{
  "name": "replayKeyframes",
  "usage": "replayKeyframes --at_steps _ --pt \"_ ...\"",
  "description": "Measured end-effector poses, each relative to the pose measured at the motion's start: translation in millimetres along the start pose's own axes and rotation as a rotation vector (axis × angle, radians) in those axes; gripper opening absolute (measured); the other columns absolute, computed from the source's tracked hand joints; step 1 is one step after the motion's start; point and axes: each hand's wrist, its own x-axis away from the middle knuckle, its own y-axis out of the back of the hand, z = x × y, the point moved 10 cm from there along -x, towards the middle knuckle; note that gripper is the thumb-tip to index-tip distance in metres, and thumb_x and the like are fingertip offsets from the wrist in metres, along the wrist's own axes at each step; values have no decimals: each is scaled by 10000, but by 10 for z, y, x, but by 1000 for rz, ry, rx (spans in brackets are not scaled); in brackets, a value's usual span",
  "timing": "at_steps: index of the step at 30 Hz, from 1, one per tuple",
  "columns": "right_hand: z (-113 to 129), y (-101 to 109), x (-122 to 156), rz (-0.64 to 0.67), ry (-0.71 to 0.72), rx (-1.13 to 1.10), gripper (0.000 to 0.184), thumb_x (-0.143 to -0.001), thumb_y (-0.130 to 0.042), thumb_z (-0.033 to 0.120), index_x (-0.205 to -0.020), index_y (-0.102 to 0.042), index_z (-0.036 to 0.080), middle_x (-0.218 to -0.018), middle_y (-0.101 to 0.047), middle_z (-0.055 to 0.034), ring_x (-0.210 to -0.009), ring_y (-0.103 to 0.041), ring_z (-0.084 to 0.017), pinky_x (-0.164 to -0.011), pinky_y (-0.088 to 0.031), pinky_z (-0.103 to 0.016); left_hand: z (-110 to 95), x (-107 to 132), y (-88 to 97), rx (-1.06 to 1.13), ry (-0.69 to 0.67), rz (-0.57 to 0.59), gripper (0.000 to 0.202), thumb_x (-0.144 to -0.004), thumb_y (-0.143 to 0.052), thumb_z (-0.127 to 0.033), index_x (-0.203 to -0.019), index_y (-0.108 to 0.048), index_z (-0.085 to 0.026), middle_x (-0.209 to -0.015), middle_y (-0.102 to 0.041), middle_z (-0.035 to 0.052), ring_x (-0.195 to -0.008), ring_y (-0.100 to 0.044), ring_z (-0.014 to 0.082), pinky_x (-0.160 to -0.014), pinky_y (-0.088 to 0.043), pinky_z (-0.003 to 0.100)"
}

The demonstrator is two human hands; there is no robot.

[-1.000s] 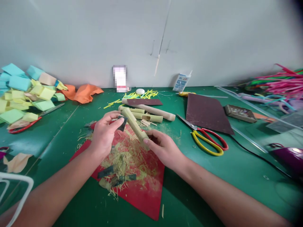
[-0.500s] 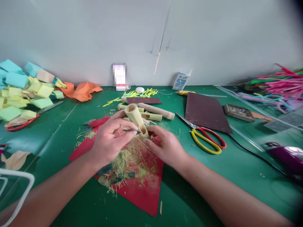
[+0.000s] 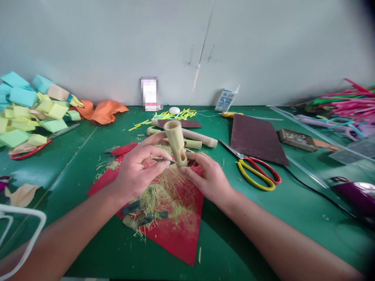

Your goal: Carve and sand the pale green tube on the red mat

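Note:
In the middle of the head view a short bamboo tube [image 3: 175,137] stands nearly upright, tilted a little, with its open end up and a cut notch near its lower end. My right hand [image 3: 208,175] is closed on that lower end with thumb and fingers. My left hand [image 3: 135,168] pinches a small dark pointed blade [image 3: 167,160] just left of the tube near the notch; whether the tip touches is unclear. Below both hands lies a red sheet [image 3: 175,238] covered with bamboo shavings [image 3: 154,195] and dark scraps.
Behind the tube lie more bamboo pieces [image 3: 202,138]. Scissors [image 3: 258,171] and brown sandpaper [image 3: 254,138] are on the right, beside a small box [image 3: 297,139] and a purple glue gun [image 3: 356,195]. Folded papers [image 3: 26,113] and orange cloth [image 3: 104,112] fill the left back.
The bamboo tube has shifted right and turned more upright in my right hand, its notch now apart from the blade tip. My left hand has hardly moved.

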Motion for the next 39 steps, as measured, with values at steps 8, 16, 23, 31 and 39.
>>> replayKeyframes --at_steps 8,16,23,31,39 --pt "-194 -97 -14 65 -150 14 248 -810 -589 345 -1018 -603 210 -890 -669 -39 -796 -613 -186 -712 -473 -317 183 -22 86 -5 45 -85 62 -818 -610 -164 -840 -665 -185 -1248 -576 72 -1115 -564 198 -963 -466 357" --pt "-273 -210 3 157 -214 45 230 -798 -584 313 -1009 -606 224 -865 -681 -35 -746 -620 -180 -655 -464 -295 211 -37 120 -15 14 -120 48 -825 -608 -185 -836 -655 -186 -1185 -613 66 -1133 -561 200 -979 -449 367" --pt "-219 -152 -9 114 -180 85 205 -795 -582 309 -977 -622 223 -837 -677 -32 -734 -617 -177 -642 -461 -285 237 -37 130 -30 13 -131 49 -825 -606 -200 -838 -652 -188 -1169 -621 67 -1129 -565 205 -1006 -430 392" --pt "-192 -152 7 105 -164 34 196 -796 -585 310 -969 -620 225 -827 -672 -35 -724 -610 -179 -638 -465 -296 286 -13 99 -37 91 -101 55 -818 -607 -220 -830 -654 -193 -1182 -615 63 -1126 -569 217 -932 -488 359" --pt "-194 -157 4 99 -172 3 186 -790 -592 304 -958 -620 231 -810 -673 -33 -723 -611 -185 -642 -471 -309 340 2 81 -10 130 -94 69 -810 -613 -238 -829 -664 -194 -1199 -601 71 -1138 -552 228 -855 -519 335"
